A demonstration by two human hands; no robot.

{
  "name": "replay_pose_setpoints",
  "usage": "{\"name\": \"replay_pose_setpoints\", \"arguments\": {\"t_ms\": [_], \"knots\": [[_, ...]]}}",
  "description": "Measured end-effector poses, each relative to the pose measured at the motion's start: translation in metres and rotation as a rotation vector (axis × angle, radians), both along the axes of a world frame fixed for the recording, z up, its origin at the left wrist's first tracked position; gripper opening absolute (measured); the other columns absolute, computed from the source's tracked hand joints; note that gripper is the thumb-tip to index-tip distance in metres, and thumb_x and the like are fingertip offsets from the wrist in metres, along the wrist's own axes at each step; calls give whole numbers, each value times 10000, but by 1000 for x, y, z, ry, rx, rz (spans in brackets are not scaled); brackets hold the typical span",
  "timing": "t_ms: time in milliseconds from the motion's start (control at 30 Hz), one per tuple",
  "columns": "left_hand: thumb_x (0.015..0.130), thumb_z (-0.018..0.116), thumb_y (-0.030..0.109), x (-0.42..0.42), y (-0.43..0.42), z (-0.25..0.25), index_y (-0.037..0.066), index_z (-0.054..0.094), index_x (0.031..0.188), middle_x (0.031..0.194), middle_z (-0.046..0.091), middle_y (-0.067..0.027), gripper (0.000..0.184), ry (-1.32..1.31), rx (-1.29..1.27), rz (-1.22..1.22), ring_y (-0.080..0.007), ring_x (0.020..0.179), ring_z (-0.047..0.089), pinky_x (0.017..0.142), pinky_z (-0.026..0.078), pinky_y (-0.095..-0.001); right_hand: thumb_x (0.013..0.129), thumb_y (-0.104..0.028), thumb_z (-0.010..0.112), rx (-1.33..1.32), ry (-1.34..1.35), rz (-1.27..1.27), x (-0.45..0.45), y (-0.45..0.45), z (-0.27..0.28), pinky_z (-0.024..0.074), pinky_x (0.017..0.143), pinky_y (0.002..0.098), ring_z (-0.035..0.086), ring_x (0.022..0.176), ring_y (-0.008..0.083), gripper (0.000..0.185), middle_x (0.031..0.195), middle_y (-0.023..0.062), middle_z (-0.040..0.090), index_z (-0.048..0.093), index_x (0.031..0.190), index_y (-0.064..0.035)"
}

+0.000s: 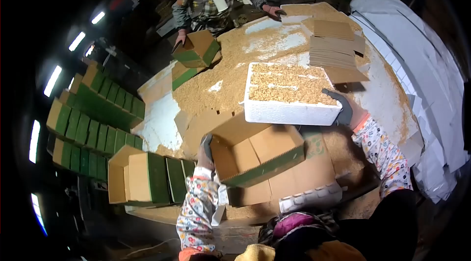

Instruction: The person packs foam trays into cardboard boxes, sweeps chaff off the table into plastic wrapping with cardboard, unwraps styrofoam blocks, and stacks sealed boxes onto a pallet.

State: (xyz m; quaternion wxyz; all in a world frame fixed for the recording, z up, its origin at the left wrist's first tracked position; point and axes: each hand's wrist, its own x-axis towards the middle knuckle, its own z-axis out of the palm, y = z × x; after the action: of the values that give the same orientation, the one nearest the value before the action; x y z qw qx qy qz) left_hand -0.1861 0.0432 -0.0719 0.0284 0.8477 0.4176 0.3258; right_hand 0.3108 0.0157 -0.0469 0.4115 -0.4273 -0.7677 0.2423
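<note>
Worktop (164, 123) held loose tan shavings (208, 100), cardboard stack (332, 50) toward far right corner, green boxes (158, 177) at near left.

Foam box (290, 112) behind and right of open carton (260, 155), cardboard sheets (332, 51) on the tabletop (161, 126) behind both, rows of cartons (88, 130) at left

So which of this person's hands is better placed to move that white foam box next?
Probably the right: the right hand grips the white foam box at its right end, thumb over the rim. The left hand holds the open carton at its left end.
</note>
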Motion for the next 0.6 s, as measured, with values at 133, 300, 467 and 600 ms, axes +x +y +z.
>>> {"name": "replay_pose_setpoints", "arguments": {"t_ms": [133,300,467,600], "knots": [[689,634,67,39,39,-27,-19,513,1060,1013,578,-221,400,-248,-311,142,-375,952,555,813,453,-391,772,2,596,190,-369,226,-29,-17,90,416,925,348,534,1086,305,490,1166,188,546,464,1239,-68],[888,516,305,94,48,-26,22,509,1123,1045,542,-66,367,-1724,-1183,-66,-155,936,494,846,387,-272,812,-100,604,74,-554,264,-93,-22,98,399,929,348,544,1063,281,444,1189,160,540,464,1227,-26],[861,535,158,83,45,-13,-32,478,1146,938,589,-103,347,-1282,-912,-7,-174,851,525,770,419,-275,766,-69,623,22,-624,245,-107,-31,88,370,938,400,546,1030,319,493,1168,180,549,455,1228,-34],[887,529,189,85,49,1,-43,448,1211,1140,548,-102,407,-1124,-934,-49,-168,996,506,880,387,-261,804,-133,596,-48,-689,165,-110,-32,105,384,921,397,545,1016,294,421,1089,156,582,476,1196,-39]]}}
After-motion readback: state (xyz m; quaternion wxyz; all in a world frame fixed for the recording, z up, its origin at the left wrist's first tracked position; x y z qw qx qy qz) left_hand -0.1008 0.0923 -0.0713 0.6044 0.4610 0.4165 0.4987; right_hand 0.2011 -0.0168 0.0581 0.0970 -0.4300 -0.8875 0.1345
